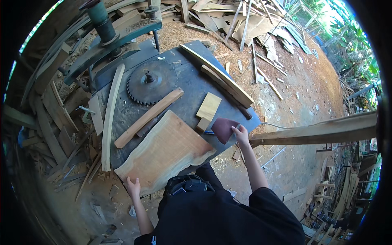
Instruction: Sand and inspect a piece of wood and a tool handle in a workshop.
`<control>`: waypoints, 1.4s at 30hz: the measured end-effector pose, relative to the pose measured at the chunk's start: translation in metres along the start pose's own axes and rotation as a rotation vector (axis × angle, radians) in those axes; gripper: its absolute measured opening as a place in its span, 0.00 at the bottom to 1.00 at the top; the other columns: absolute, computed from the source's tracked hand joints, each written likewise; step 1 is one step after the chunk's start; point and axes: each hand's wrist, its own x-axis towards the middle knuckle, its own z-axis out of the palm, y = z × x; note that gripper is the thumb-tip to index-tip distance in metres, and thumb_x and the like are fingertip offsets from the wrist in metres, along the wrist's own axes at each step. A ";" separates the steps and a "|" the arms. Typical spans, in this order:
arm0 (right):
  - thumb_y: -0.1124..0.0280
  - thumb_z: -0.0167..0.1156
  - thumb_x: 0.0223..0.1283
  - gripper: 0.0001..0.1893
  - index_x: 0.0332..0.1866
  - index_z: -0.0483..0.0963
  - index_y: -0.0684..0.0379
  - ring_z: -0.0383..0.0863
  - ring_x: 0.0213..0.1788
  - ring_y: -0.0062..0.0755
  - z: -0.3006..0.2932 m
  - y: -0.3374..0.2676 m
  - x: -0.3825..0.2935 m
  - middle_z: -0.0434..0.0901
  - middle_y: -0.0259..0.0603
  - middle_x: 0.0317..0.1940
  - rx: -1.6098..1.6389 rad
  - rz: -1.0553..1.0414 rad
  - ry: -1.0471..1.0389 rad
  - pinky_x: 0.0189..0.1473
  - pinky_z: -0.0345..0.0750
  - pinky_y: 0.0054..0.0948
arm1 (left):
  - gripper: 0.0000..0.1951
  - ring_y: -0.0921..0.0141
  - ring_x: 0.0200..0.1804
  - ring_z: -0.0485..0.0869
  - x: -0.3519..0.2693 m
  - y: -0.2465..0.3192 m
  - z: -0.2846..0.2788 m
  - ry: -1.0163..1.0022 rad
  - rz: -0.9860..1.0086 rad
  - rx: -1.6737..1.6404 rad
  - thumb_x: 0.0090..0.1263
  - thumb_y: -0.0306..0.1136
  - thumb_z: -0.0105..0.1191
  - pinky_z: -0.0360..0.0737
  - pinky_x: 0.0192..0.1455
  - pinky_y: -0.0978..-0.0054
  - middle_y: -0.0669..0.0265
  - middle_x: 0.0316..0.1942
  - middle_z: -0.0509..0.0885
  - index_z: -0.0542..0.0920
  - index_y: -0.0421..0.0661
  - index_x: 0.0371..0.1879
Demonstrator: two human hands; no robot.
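Note:
A live-edge wooden slab (167,150) lies on the dark metal table (191,76) right before me. My left hand (133,186) rests on the slab's near left corner, with thumb and fingers apart. In my right hand (241,133) is a reddish-brown sheet of sandpaper (224,129), pinched by one edge and slightly bent. The sheet hangs over the table's right side, apart from the slab. Close to it lie a pale wood block (209,105) and a smaller block (202,125). A blue pen-like object (209,132) shows partly beside them.
A toothed circular saw blade (150,80) lies on the tabletop, below a green machine frame (113,46). Wooden strips (148,118) and boards (223,76) lie around it. A thick beam (315,130) stands out at the right. Scrap wood (245,21) heaps beyond the sawdust-covered ground.

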 end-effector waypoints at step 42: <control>0.70 0.60 0.48 0.21 0.49 0.70 0.66 0.76 0.41 0.22 -0.060 -0.123 0.039 0.77 0.36 0.38 -0.081 0.154 -0.945 0.43 0.72 0.21 | 0.34 0.54 0.62 0.62 -0.037 0.117 0.077 0.150 -0.123 -0.725 0.62 0.47 0.47 0.54 0.64 0.55 0.43 0.61 0.59 0.55 0.37 0.62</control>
